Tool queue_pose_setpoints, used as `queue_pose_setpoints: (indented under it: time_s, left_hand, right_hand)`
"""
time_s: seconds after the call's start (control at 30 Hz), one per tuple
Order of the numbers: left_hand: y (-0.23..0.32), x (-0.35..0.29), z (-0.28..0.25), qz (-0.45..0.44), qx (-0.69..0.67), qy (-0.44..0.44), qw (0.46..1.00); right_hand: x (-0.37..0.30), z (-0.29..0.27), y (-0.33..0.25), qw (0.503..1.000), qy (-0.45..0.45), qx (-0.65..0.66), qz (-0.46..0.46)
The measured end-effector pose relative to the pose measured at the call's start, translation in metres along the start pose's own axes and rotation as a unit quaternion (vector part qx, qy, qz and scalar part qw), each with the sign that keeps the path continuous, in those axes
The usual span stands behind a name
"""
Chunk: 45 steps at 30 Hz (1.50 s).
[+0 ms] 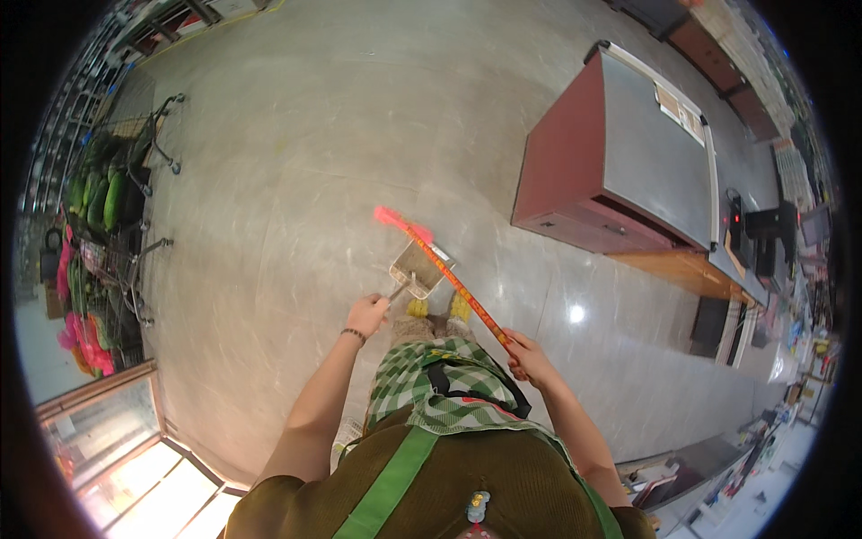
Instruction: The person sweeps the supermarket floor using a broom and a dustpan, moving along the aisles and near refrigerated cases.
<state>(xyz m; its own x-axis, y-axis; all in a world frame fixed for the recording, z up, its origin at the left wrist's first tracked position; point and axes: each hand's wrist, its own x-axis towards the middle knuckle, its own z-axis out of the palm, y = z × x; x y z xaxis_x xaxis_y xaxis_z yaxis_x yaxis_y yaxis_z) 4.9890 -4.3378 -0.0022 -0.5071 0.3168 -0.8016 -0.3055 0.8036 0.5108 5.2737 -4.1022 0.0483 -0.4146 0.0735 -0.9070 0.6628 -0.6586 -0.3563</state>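
Observation:
In front of my feet is a pale dustpan (pixel 419 264) with a long handle. My left hand (pixel 368 315) is closed around the upper end of that handle. A broom (pixel 461 287) with a red-and-yellow patterned stick slants across the view, its pinkish-red head (pixel 401 222) at the floor just beyond the dustpan. My right hand (pixel 530 357) grips the broom's stick near its top end. The stick passes over the right side of the dustpan. What lies inside the pan is too small to tell.
Grey tiled floor (pixel 305 153) spreads around me. At the right stands a red counter (pixel 566 148) with a grey top, electronic devices behind it. A wheeled rack on the left holds dark green gourds (pixel 112 202) and pink bags (pixel 94 346). A wood-framed glass case (pixel 108 422) stands at lower left.

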Motion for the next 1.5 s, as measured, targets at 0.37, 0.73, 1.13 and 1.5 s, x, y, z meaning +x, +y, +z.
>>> queue_pose_setpoints:
  time_s: [0.37, 0.73, 1.13, 1.5]
  left_hand:
    - [-0.098, -0.074, -0.039, -0.091, -0.212, 0.147, 0.962]
    - [-0.213, -0.08, -0.061, -0.158, -0.224, 0.264, 0.925]
    - [-0.245, -0.086, -0.07, -0.131, -0.174, 0.267, 0.939]
    - [-0.237, -0.109, -0.059, -0.113, -0.119, 0.291, 0.943]
  right_hand:
    - [0.231, 0.126, -0.06, 0.908, 0.051, -0.363, -0.203]
    - [0.168, 0.18, -0.03, 0.917, -0.118, -0.379, 0.029]
    - [0.062, 0.129, -0.003, 0.963, -0.157, -0.082, 0.206]
    - [0.117, 0.112, -0.008, 0.965, -0.089, 0.085, 0.23]
